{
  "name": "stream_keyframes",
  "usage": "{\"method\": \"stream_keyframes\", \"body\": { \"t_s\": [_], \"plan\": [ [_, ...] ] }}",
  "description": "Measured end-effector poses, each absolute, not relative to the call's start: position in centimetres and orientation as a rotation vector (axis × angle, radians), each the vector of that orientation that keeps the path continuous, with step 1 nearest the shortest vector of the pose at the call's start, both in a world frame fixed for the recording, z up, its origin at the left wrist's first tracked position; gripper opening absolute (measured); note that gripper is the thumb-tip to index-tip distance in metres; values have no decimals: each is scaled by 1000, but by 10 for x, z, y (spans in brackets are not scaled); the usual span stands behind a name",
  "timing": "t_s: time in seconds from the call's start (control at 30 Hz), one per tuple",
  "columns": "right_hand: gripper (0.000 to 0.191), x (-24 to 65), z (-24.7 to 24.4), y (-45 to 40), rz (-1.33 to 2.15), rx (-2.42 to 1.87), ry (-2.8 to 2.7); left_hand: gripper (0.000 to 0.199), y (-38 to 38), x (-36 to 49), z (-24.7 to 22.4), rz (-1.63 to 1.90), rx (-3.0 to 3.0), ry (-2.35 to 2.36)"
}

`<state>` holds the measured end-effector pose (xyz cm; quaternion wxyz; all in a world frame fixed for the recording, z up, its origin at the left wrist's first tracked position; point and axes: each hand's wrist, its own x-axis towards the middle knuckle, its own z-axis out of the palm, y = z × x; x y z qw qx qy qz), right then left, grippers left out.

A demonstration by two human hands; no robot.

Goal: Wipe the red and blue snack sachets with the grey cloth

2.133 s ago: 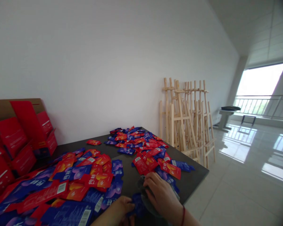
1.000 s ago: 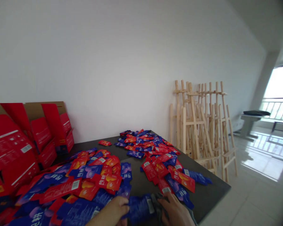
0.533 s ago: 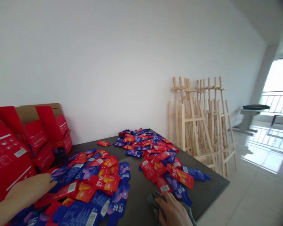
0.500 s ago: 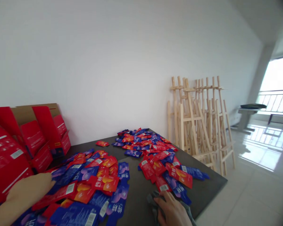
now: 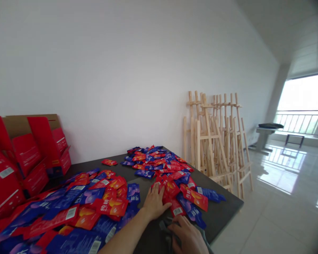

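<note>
My left hand [image 5: 154, 201] reaches over the dark table [image 5: 145, 240], fingers spread, its fingertips at the edge of the right-hand pile of red and blue packets [image 5: 172, 187]. Close to the table's front, my right hand [image 5: 187, 234] is curled round a grey-green cloth [image 5: 167, 227]. A red packet with a barcode [image 5: 177, 209] lies just beyond the right hand. To the left spreads another heap of red and blue packets [image 5: 95, 203], overlapping one another, printed with fruit pictures and white lettering.
Red open cardboard boxes [image 5: 37, 155] stand at the left against the white wall [image 5: 108, 70]. Wooden easels [image 5: 209, 137] lean together beyond the table's right side. A lone red packet [image 5: 109, 162] lies near the back edge. Shiny tiled floor [image 5: 270, 218] lies at the right.
My left hand has moved right from the left heap to the right-hand pile, and its fingers are now spread. My right hand keeps holding the cloth. The view has shifted slightly.
</note>
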<state>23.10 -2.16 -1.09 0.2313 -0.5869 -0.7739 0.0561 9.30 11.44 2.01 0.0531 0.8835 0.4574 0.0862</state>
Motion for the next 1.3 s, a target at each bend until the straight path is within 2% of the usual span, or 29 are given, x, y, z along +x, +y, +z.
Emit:
{"method": "stream_keyframes", "body": {
  "t_s": [0.13,0.27,0.4,0.5,0.63,0.7,0.8,0.87,1.03,1.17,1.3],
  "plan": [
    [37,231,-17,-17,151,-1598,-2130,79,89,72,16,206,2713,1311],
    [37,231,-15,-18,196,-1524,-2111,65,51,42,15,149,2680,1290],
    [37,234,-2,-26,283,-1399,-2065,69,27,21,18,47,2646,1247],
    [32,239,11,-31,346,-1357,-1942,69,22,12,25,220,2549,1227],
    [28,242,21,-34,362,-1326,-1844,52,26,14,28,689,2057,1174],
    [28,239,20,-36,352,-1329,-1867,54,28,19,21,736,1731,1096],
    [30,231,16,-37,312,-1384,-1943,63,26,26,4,620,1447,1083],
    [31,227,13,-37,277,-1456,-1996,59,22,25,-2,531,1476,1179],
    [39,228,15,-37,150,-1641,-2037,27,11,6,15,444,2004,1291],
    [52,230,21,-39,-51,-1676,-2093,33,8,-3,26,362,2088,1300],
    [41,209,12,-39,-237,-1507,-2234,23,10,-5,21,366,2072,1260]
  ]
}}
